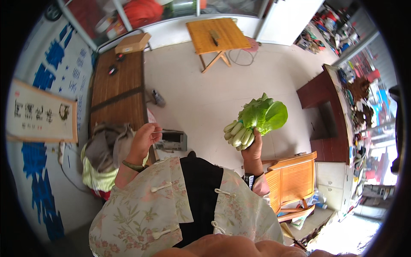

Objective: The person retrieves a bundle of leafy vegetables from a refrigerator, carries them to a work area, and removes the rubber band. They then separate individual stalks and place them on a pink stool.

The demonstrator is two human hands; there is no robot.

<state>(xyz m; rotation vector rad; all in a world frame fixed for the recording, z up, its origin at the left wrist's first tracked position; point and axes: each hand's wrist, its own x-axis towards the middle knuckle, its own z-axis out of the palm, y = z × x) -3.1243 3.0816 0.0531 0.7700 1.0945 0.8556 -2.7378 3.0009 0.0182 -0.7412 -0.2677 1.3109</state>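
Observation:
My right hand [253,150] grips a bunch of bok choy [261,115] around its side, out in front of me over the floor. The pale, thick stems point left toward me, and the broad green leaves fan out to the upper right. A bit of green shows around the stems, too small to make out. My left hand [147,136] is raised on the other side, apart from the greens, with its fingers curled together. A thin pale line shows at its fingertips, but what it is I cannot tell.
A folding wooden table [233,32] with a cleaver [215,38] on it stands ahead. At left are a long brown table [117,77], a cardboard box [132,43] and piled clothes [107,147]. A wooden chair [295,180] and a dark red desk [314,90] stand right.

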